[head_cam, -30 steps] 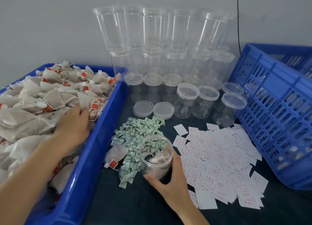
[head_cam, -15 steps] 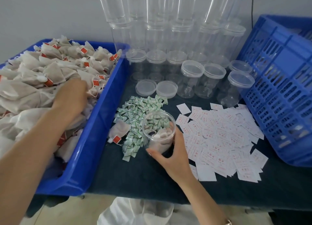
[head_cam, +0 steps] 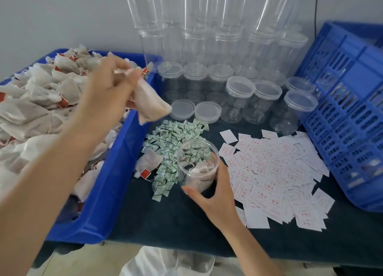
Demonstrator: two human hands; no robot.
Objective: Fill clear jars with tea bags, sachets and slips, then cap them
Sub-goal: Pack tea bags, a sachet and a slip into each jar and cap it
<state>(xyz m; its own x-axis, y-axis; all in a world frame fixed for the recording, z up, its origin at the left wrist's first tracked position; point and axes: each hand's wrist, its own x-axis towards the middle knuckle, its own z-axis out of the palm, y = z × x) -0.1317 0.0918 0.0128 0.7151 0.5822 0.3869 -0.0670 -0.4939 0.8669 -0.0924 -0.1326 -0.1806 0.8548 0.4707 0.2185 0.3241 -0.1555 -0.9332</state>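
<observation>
**A tea bag held up, a jar held ready**

The left hand [head_cam: 107,93] was up in the air, over the edge of the blue tray [head_cam: 112,192]. Its fingers were curled and pinched a tea bag [head_cam: 152,104] by its top, so the bag hung down from them. The picture was blurry there, so it was hard to tell if it was one bag or two.

Below and to the right of that hand, the right hand [head_cam: 215,195] held the open jar [head_cam: 198,163]. The thumb was on the near side and the fingers went round the far side. The jar already had some tea bags in it and no lid on.

The tea bag looked very light, soft and floppy. Its thin skin could tear, and its string could catch on things. The tied top looked like the best place to hold it. The jar looked smooth and light too, so it could slip or tip over. A hand round its middle would keep it steady.

A heap of green sachets [head_cam: 176,134] lay just past the right hand's fingers. One loose tea bag [head_cam: 148,161] lay between the tray and the jar. White slips [head_cam: 279,172] were spread to the right of the right hand. Two lids [head_cam: 182,109] lay farther off, under the hanging bag. Under the left arm, the tray was full of more tea bags [head_cam: 41,101].
</observation>
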